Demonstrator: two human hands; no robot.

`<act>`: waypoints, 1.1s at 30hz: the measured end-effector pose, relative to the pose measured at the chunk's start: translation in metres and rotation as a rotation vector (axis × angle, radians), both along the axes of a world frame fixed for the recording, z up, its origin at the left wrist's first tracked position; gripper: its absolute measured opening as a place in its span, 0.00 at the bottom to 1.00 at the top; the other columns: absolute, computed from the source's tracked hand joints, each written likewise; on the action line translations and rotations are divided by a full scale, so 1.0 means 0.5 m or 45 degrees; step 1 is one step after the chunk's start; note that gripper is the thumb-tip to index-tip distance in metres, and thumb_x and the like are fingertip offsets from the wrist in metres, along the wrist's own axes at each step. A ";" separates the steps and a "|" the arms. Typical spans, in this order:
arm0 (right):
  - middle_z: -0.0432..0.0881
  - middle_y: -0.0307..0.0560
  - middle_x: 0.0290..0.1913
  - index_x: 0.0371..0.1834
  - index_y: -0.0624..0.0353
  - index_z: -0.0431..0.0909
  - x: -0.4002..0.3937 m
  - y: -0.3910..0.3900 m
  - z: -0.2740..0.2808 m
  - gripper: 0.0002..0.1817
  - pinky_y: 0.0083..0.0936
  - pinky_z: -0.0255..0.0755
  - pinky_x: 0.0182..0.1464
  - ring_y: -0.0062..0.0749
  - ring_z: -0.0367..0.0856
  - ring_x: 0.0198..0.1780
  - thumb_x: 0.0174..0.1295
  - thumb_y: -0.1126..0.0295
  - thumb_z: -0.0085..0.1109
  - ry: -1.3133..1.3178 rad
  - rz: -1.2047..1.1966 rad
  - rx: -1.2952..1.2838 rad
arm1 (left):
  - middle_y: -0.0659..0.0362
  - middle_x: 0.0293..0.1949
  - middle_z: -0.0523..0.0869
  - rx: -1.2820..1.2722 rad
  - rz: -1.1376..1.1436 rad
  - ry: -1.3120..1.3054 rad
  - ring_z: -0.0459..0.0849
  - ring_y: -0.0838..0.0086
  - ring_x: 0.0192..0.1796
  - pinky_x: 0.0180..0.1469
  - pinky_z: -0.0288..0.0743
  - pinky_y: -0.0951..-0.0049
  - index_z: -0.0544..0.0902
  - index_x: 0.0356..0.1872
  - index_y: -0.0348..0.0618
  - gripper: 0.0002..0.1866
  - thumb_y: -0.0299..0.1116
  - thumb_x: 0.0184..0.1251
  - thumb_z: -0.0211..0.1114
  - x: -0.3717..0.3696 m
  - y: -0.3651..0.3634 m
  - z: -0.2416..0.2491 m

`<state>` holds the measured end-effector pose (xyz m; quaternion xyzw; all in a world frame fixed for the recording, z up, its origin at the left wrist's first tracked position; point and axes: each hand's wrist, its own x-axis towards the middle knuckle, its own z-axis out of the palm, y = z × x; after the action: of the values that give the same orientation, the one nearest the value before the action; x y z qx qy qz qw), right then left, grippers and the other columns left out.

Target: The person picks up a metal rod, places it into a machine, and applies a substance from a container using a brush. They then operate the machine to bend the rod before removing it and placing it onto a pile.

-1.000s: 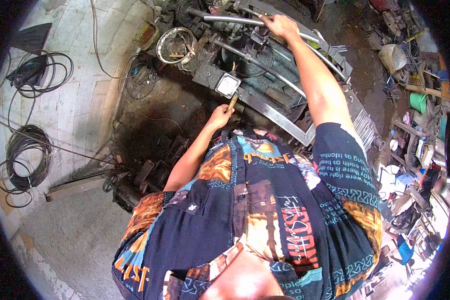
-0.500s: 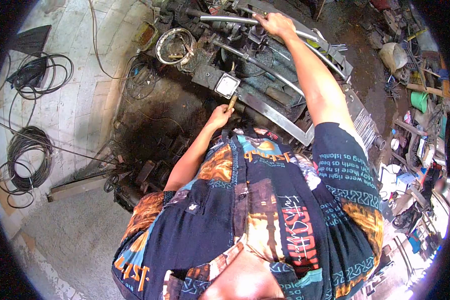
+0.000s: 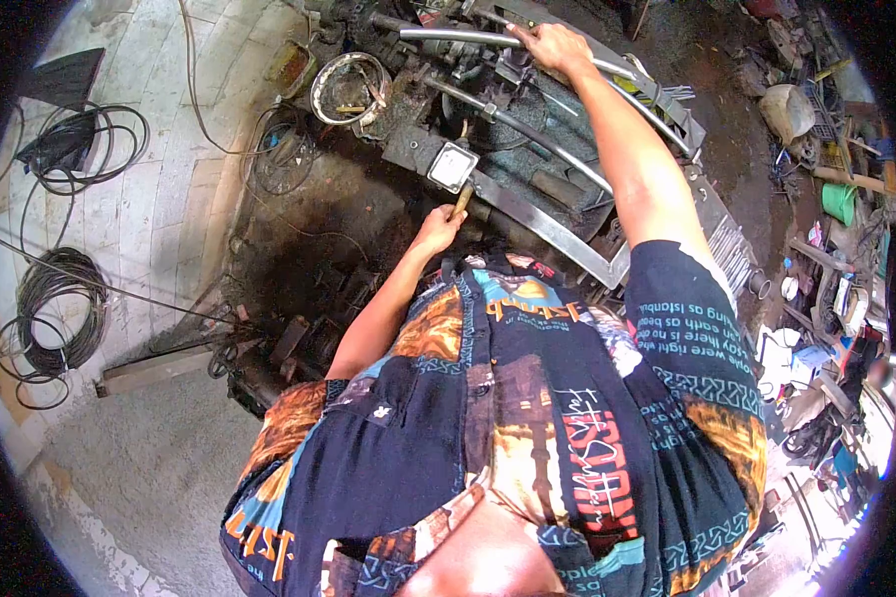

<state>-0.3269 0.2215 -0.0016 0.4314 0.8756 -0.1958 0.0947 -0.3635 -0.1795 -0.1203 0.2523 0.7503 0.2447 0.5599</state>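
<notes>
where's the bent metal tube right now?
Head view, top centre: the bent metal tube lies across the top of the dark machine, gripped at its right end by the right hand. The left hand holds a wooden handle lower down.

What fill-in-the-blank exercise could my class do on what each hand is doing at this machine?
1. The right hand grips a curved metal ____ at the top of the machine.
2. The left hand is closed around a short ____ handle just below a pale square box.
3. Coils of black ____ lie on the tiled floor on the left side of the picture.

Missing words: tube; wooden; cable
</notes>
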 end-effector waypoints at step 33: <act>0.82 0.61 0.54 0.50 0.57 0.84 -0.040 0.001 -0.016 0.36 0.47 0.70 0.62 0.56 0.79 0.58 0.66 0.36 0.39 -0.039 0.087 0.027 | 0.48 0.38 0.87 0.085 0.166 0.006 0.84 0.68 0.41 0.46 0.75 0.67 0.80 0.50 0.29 0.20 0.41 0.71 0.61 0.000 -0.029 -0.059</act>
<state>-0.3468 0.2221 -0.0097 0.4053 0.8902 -0.1766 0.1101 -0.3637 -0.1942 -0.1497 0.2220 0.7580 0.3048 0.5322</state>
